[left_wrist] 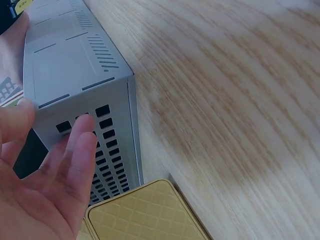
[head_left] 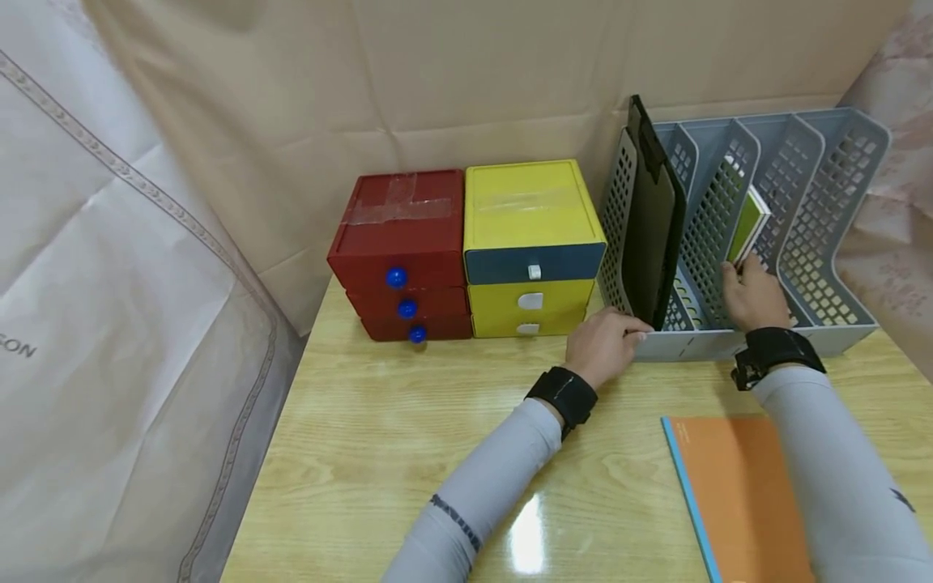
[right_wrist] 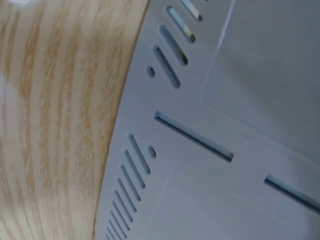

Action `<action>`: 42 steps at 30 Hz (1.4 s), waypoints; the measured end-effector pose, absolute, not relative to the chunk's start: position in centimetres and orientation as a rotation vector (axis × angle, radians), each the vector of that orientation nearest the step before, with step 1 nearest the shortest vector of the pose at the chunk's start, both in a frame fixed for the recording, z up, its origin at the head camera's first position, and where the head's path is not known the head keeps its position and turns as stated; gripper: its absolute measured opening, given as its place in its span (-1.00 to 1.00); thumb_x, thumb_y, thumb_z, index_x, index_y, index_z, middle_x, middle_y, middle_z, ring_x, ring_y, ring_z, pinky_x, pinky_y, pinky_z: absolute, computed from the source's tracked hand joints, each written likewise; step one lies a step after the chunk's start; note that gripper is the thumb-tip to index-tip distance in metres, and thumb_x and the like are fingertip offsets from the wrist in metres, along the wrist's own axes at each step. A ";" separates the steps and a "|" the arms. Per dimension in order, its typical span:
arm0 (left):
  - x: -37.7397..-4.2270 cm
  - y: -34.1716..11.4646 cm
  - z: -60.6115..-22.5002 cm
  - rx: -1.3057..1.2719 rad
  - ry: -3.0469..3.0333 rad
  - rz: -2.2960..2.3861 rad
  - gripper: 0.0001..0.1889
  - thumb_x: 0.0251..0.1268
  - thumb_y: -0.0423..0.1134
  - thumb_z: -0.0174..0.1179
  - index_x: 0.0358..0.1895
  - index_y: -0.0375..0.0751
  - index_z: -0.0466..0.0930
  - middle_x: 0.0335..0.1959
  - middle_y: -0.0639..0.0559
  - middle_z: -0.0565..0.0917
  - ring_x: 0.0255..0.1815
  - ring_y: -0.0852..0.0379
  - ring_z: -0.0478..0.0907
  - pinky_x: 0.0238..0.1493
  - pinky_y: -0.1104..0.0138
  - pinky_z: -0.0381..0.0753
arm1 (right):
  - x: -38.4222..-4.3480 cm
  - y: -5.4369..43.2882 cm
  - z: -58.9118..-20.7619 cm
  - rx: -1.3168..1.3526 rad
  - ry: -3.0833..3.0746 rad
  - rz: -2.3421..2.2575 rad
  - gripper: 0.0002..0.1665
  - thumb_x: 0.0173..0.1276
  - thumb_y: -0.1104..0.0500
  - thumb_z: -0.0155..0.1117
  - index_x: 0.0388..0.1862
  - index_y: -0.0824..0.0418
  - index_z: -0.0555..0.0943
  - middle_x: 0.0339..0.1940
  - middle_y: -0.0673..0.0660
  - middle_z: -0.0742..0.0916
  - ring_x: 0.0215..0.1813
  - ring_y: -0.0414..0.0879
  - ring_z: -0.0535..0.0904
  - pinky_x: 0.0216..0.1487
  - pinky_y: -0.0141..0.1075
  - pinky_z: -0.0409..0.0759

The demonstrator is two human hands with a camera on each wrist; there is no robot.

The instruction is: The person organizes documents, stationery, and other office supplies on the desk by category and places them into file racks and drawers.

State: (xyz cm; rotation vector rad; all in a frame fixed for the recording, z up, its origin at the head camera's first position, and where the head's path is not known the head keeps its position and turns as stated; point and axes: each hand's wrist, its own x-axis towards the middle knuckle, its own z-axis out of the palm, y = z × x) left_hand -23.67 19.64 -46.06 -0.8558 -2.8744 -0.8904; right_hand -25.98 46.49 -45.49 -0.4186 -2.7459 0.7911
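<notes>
A grey file organizer (head_left: 685,346) with perforated dividers stands at the back right. My left hand (head_left: 603,346) grips its front left corner; in the left wrist view the fingers (left_wrist: 75,145) lie on the perforated outer side, with the thumb at the upper rim. My right hand (head_left: 758,298) reaches into a middle compartment and holds the lower front corner of a small green book (head_left: 747,225) with white page edges. The right wrist view shows only the organizer's slotted front (right_wrist: 200,135), with hand and book out of sight. A black clipboard (head_left: 651,219) leans in the leftmost compartment.
Left of the organizer stand a yellow drawer box (head_left: 528,206) and a red drawer box (head_left: 401,214). An orange notebook (head_left: 736,486) with a blue spine lies on the wooden table (head_left: 350,478), partly beneath my right forearm. Beige cloth (head_left: 474,73) hangs behind.
</notes>
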 end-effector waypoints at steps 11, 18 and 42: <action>-23.5 19.6 -45.9 -0.846 -2.882 -0.924 -0.76 0.52 0.03 0.14 0.08 0.43 0.73 -0.04 0.33 0.68 -0.19 0.39 0.55 -0.59 0.52 0.40 | -26.0 45.9 -45.4 -0.583 -2.540 0.908 -0.19 0.59 -0.22 -0.25 0.57 0.30 0.17 0.28 0.50 0.57 0.17 0.44 0.52 0.13 0.31 0.44; -23.3 19.6 -46.1 -0.843 -2.881 -0.953 -0.76 0.52 0.03 0.14 0.08 0.43 0.73 -0.02 0.33 0.68 -0.18 0.39 0.55 -0.57 0.52 0.40 | -25.6 45.7 -45.5 -0.583 -2.488 0.888 -0.23 0.57 -0.16 -0.17 0.56 0.27 0.17 0.27 0.44 0.60 0.16 0.38 0.54 0.12 0.25 0.46; -24.2 18.9 -45.9 -0.785 -2.862 -1.047 -0.78 0.50 0.01 0.17 0.05 0.37 0.76 -0.02 0.27 0.72 -0.48 0.34 0.47 -0.72 0.44 0.31 | -16.2 48.5 -43.3 -0.256 -2.614 0.781 -0.43 0.54 0.05 0.10 0.26 0.52 0.46 0.15 0.52 0.51 0.05 0.31 0.47 -0.14 -0.30 0.36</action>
